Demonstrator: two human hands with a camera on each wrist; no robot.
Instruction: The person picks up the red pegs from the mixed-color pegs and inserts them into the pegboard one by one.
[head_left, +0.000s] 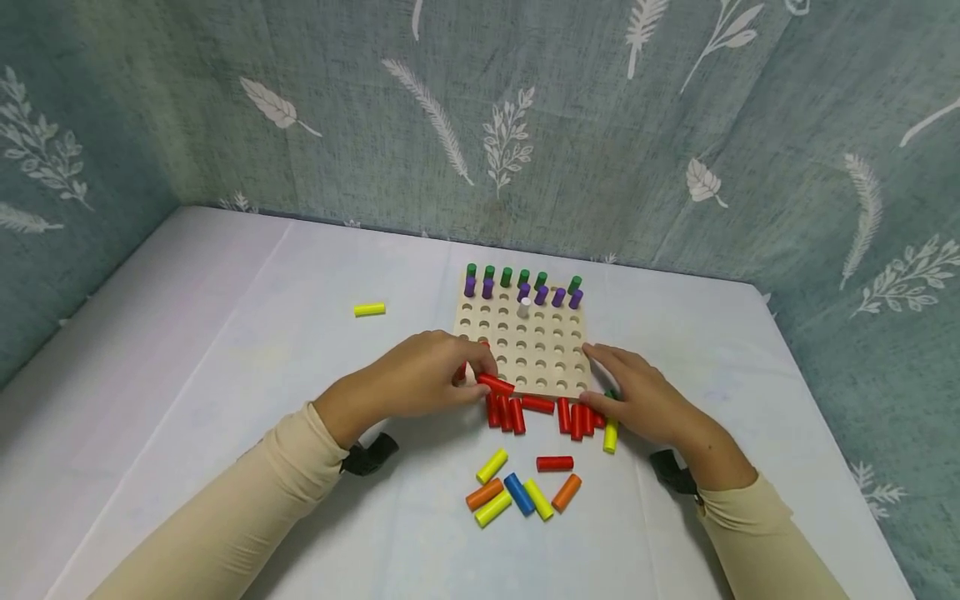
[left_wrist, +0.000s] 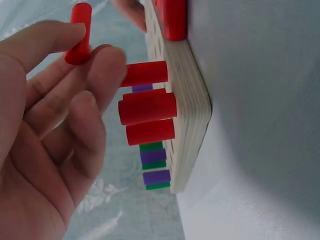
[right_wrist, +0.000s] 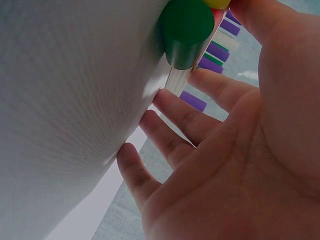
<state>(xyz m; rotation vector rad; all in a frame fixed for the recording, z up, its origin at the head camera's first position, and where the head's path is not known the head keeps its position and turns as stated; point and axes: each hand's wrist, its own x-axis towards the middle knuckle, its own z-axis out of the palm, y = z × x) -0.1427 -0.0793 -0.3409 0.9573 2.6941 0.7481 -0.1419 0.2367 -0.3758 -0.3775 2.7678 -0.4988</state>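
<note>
My left hand [head_left: 431,375] pinches a red peg [head_left: 496,384] between thumb and index finger, over the near edge of a wooden pegboard [head_left: 547,387]. The same red peg [left_wrist: 80,35] shows tilted in the left wrist view. Several red pegs [left_wrist: 148,108] stand in the board's left side, partly hidden by my left hand in the head view. My right hand [head_left: 645,400] rests at the board's right edge, its fingers spread and fairly straight. Close to its thumb lie a yellow peg [head_left: 611,437] and a green peg [right_wrist: 187,30]. Purple pegs [head_left: 542,295] and green pegs [head_left: 507,277] fill most of the two far rows.
One white peg [head_left: 524,308] stands in the third row. Loose red pegs [head_left: 538,404] lie along the near edge. Closer to me are a blue peg [head_left: 519,494], orange pegs [head_left: 566,492] and yellow pegs [head_left: 492,466]. Another yellow peg [head_left: 370,309] lies left of the board.
</note>
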